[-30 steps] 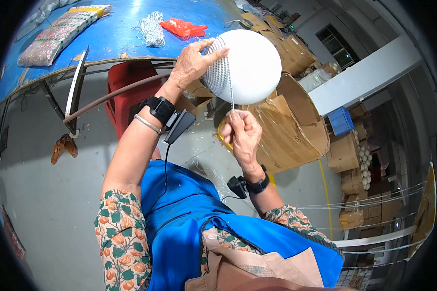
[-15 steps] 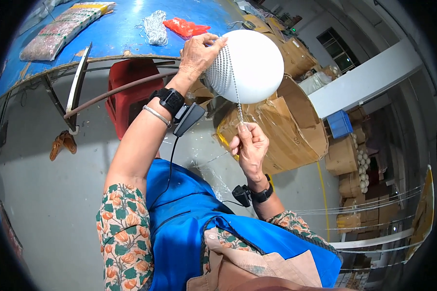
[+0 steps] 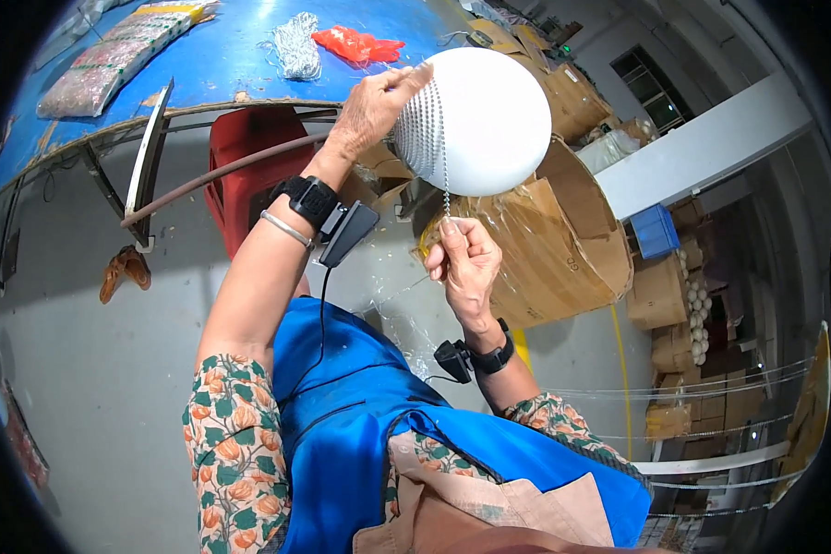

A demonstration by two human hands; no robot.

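A large smooth white ball [image 3: 494, 120] is in front of me, its left side covered with close rows of a silver bead chain [image 3: 419, 134]. My left hand [image 3: 376, 109] grips the ball's upper left side, fingers curled against it at the edge of the beaded rows; some fingertips are hidden. Below the ball, my right hand [image 3: 471, 268] pinches the chain's loose length between thumb and fingers. That length runs taut down the ball's face to the pinch. What supports the ball from behind cannot be seen.
A blue-topped table [image 3: 240, 55] at the far left bears a bundle of white strands [image 3: 297, 46], a red plastic bag [image 3: 358, 46] and a wrapped pack [image 3: 115, 65]. Beneath its edge is a red stool [image 3: 235, 152]. An open cardboard box [image 3: 549, 254] stands behind the ball. Bead strands stretch at lower right.
My right hand has shifted slightly up and left with the chain, closer to the ball. The ball sits a little further right and up; my left hand stays against its side.
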